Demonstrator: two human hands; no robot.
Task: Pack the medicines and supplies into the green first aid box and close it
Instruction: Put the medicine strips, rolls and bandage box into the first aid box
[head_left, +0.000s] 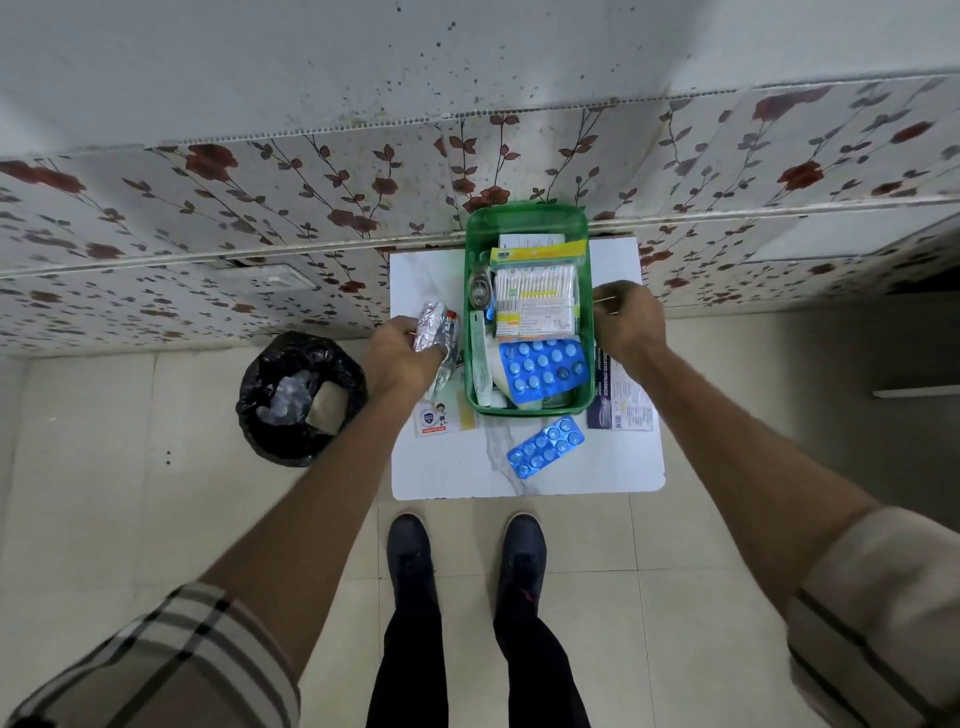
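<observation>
A crumpled foil strip (432, 328) is being pinched in the closed fingers of the left hand (402, 358), just left of the green first aid box (527, 312), which is standing open on the small white table (613, 467). The right hand (628, 325) is being held against the box's right rim, fingers curled shut on something thin; what it is cannot be told. The box is already being crowded by a cotton swab pack (535, 299) and a blue blister pack (543, 369) lying tilted on top, so the foil strip is likely being forced onto a heap, and the lid, not in view, may be kept from shutting. The tilted blister may be pushed out over the near wall. A second blue blister pack (545, 447), a dressings box (621, 402) and a small card (434, 418) are being left on the table, still to be packed. A bin with a black liner (301, 397) is standing on the floor just left of the table, where a dropped strip could be lost
</observation>
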